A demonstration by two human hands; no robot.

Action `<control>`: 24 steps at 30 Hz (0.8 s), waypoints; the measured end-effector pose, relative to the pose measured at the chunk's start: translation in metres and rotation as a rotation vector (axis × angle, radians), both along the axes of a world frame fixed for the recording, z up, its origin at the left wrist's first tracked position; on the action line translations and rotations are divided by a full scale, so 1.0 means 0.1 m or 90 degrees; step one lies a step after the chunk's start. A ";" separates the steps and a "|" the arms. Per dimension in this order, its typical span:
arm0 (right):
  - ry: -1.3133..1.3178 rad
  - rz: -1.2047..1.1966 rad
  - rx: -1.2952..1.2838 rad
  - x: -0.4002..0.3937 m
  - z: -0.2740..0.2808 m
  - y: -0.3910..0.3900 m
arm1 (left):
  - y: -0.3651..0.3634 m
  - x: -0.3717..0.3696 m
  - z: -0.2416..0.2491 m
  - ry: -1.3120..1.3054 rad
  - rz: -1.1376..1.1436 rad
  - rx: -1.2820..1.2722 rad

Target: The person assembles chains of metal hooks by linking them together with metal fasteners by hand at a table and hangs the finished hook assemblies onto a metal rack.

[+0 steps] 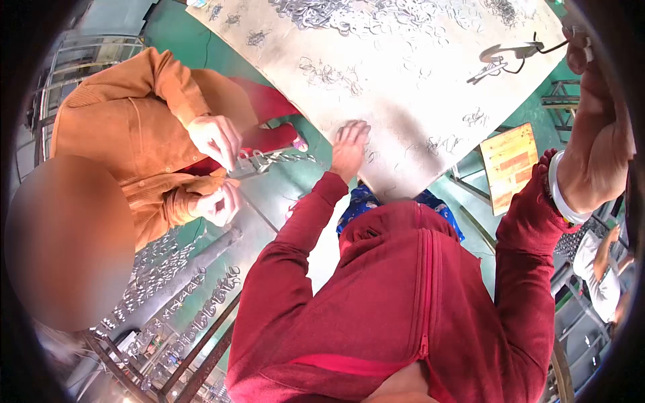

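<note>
My left hand (pixel 349 144) lies flat on the near corner of the pale worktable (pixel 390 87), fingers spread, holding nothing. Small dark wire-like pieces (pixel 440 144) lie to its right. My right arm is raised along the right edge of the view. The fingers of my right hand (pixel 578 54) are curled at the end of a thin dark stem, part of what looks like a pair of glasses (pixel 514 50). The rest of that hand is cut off by the dark rim of the view.
At the left a person in a brown jacket (pixel 121 127) holds both hands near hanging metal pieces (pixel 282 158). Many metal rings (pixel 336 13) cover the table's far side. A wooden stool (pixel 509 164) stands right. Another person (pixel 598 269) is at the far right.
</note>
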State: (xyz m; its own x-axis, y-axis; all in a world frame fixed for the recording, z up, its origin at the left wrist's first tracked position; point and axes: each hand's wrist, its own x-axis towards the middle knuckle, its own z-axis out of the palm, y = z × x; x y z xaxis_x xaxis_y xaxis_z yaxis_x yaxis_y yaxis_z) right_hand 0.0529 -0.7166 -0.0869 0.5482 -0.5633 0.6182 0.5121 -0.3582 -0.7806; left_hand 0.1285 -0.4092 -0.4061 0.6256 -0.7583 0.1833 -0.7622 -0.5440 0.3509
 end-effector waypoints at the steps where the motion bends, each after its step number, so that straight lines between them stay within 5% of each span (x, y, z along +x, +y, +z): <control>1: 0.002 -0.003 0.001 0.01 0.00 0.00 | 0.01 0.05 0.03 0.038 0.012 -0.032; 5: 0.004 -0.010 -0.006 0.02 -0.02 -0.02 | -0.20 0.69 0.02 0.097 0.063 -0.020; 11: 0.010 -0.018 -0.015 -0.07 -0.03 0.03 | -0.28 0.97 -0.32 -0.079 -0.016 0.110; 17: -0.012 -0.022 -0.021 -0.13 0.04 0.09 | -0.35 0.96 -0.20 0.046 -0.013 0.078; 21: -0.011 -0.033 -0.018 -0.13 0.05 0.05 | -0.33 0.98 -0.73 -0.279 -0.053 0.139; 24: -0.008 -0.037 -0.019 -0.16 0.06 0.05 | -0.49 0.79 -0.40 -0.144 0.055 0.232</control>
State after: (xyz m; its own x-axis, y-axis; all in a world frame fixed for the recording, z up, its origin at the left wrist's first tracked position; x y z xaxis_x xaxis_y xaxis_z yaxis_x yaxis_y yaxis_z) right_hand 0.0368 -0.7118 -0.0805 0.5068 -0.5754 0.6419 0.4995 -0.4109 -0.7627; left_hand 0.2072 -0.4582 -0.4462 0.6645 -0.7454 0.0532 -0.7439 -0.6666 -0.0472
